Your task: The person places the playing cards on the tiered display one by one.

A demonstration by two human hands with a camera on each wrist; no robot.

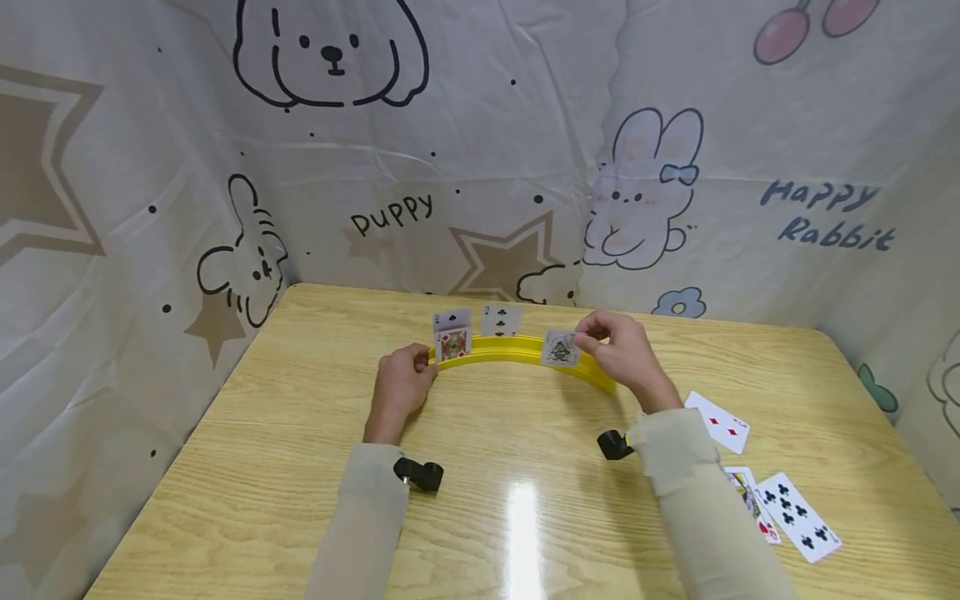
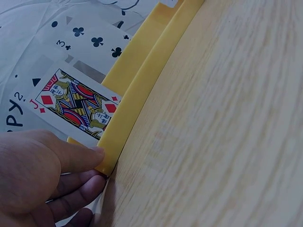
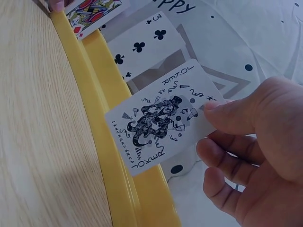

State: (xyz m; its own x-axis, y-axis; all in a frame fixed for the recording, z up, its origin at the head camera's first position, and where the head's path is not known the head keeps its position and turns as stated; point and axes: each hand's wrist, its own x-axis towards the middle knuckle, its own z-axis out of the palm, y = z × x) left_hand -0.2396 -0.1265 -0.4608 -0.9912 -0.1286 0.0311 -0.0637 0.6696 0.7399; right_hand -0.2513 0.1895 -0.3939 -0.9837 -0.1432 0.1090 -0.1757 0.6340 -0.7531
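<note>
Head: yellow card holder (image 1: 510,342) between left grip (image 1: 402,382) and right grip (image 1: 626,354); backdrop (image 1: 720,58) reads "Happy Rabbit".
Left wrist: grip pinching holder end; jack of diamonds (image 2: 75,104) slotted beside.
Right wrist: grip pinching "JOKER" card (image 3: 161,118) over holder; three of clubs (image 3: 147,45) slotted beyond.

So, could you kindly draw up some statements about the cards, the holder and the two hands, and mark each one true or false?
1. The right hand pinches a joker. True.
2. The left hand grips one end of the holder. True.
3. The holder is blue. False: it is yellow.
4. The jack of diamonds stands in front of a spade card. True.
5. Nothing stands between the jack and the joker. False: the three of clubs does.
6. Every card is in the holder. False: at least three loose cards lie on the table.
</note>
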